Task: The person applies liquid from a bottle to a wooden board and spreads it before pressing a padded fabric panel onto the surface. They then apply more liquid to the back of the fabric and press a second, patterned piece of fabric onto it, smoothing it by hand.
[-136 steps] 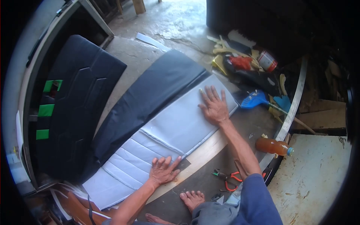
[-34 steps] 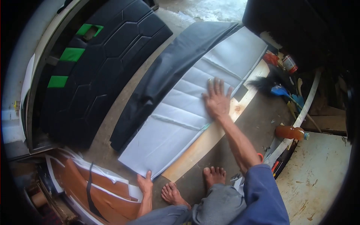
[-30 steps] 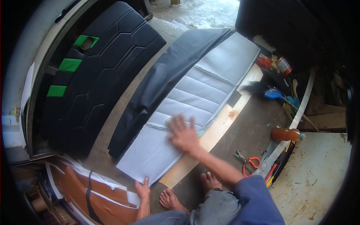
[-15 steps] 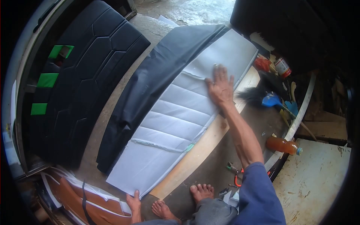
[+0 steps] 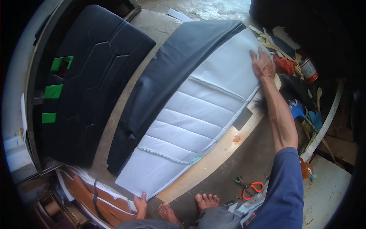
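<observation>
A sewn upholstery cover (image 5: 183, 124) lies wrong side up, its pale grey backing crossed by several stitched seams. Along its left side a flap of black leatherette (image 5: 164, 76) spreads out. Underneath, a curved plywood board (image 5: 213, 158) shows past the cover's right edge. My left hand (image 5: 140, 206) holds the cover's near corner, thumb on top; the other fingers are mostly hidden. At the far right end, my right hand (image 5: 264, 65) rests on the backing with fingers stretched toward the edge.
A finished black padded panel (image 5: 99, 80) with green tabs stands left. Brown-and-white upholstery pieces (image 5: 89, 198) lie near left. Orange-handled pliers (image 5: 252, 189) are on the floor by my feet. A bottle (image 5: 306, 169), a can (image 5: 309, 70), a blue-handled brush (image 5: 296, 110) and scraps crowd the right.
My right hand has slid up and right along the backing, from the middle to the far end. My left hand stays at the near corner. The view has shifted slightly.
</observation>
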A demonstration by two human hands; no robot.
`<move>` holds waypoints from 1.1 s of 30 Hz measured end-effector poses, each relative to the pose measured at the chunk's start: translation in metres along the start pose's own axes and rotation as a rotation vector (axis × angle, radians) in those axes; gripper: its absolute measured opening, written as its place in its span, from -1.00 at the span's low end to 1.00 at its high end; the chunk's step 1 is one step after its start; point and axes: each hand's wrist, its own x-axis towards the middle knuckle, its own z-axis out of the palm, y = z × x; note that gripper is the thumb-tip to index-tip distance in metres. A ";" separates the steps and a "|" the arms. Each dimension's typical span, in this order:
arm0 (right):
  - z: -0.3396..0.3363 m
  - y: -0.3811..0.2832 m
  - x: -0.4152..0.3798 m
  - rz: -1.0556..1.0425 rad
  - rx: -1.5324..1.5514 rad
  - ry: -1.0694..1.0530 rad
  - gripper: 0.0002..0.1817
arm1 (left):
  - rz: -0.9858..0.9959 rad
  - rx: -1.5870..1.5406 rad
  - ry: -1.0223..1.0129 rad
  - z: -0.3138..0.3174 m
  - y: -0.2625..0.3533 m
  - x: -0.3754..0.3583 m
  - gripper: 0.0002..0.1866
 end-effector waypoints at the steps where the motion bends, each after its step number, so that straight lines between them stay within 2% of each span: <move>1: 0.006 -0.019 -0.007 0.085 0.072 0.147 -0.16 | 0.015 0.029 0.015 0.001 0.009 -0.003 -0.52; 2: -0.008 -0.030 0.001 0.208 -0.056 -0.032 -0.20 | 0.029 0.016 0.038 0.003 0.009 -0.001 -0.52; 4: 0.005 -0.016 -0.001 0.317 -0.170 -0.224 -0.23 | 0.016 -0.044 -0.017 0.000 0.000 0.003 -0.55; 6: 0.072 0.043 -0.027 -0.456 -0.582 0.438 -0.29 | -0.002 -0.103 -0.014 -0.002 0.000 0.001 -0.55; 7: 0.085 0.033 -0.068 -0.469 -0.606 0.428 -0.32 | 0.005 -0.123 -0.033 -0.003 -0.002 0.003 -0.55; 9: 0.113 0.022 -0.146 -0.622 -0.587 0.329 -0.32 | -0.027 -0.083 -0.058 -0.005 0.001 0.006 -0.53; 15: 0.204 -0.001 -0.382 -0.872 -0.274 -0.023 -0.30 | 0.047 0.006 -0.064 -0.007 -0.005 0.008 -0.48; 19: 0.245 -0.010 -0.495 -1.078 -0.258 -0.348 -0.31 | 0.063 0.010 -0.045 -0.011 0.011 0.005 -0.44; 22: 0.265 -0.014 -0.539 -1.262 -0.267 -0.458 -0.30 | 0.014 -0.049 -0.127 -0.010 0.005 0.004 -0.42; 24: 0.267 -0.015 -0.543 -1.286 -0.247 -0.453 -0.31 | 0.141 0.162 0.273 0.002 0.017 -0.009 -0.37; 25: 0.267 -0.014 -0.543 -1.294 -0.223 -0.459 -0.31 | 0.310 0.210 0.401 0.008 0.028 -0.014 -0.36; 26: 0.264 -0.015 -0.542 -1.298 -0.244 -0.458 -0.31 | 0.306 0.193 0.392 0.010 0.046 -0.012 -0.36; 28: 0.256 -0.021 -0.541 -1.281 -0.284 -0.509 -0.35 | 0.867 0.287 0.499 0.017 0.074 -0.009 -0.38; 29: 0.258 -0.020 -0.539 -1.299 -0.285 -0.487 -0.36 | 0.853 0.268 0.504 0.022 0.072 -0.007 -0.38; 31: 0.267 -0.010 -0.533 -1.326 -0.273 -0.489 -0.36 | 1.016 0.601 0.433 0.033 0.071 0.013 -0.35; 32: 0.272 -0.006 -0.527 -1.335 -0.241 -0.489 -0.36 | 1.027 0.592 0.423 0.037 0.064 0.024 -0.35; 33: 0.258 -0.009 -0.517 -1.297 -0.223 -0.526 -0.35 | 0.997 0.585 0.300 0.039 0.051 0.029 -0.34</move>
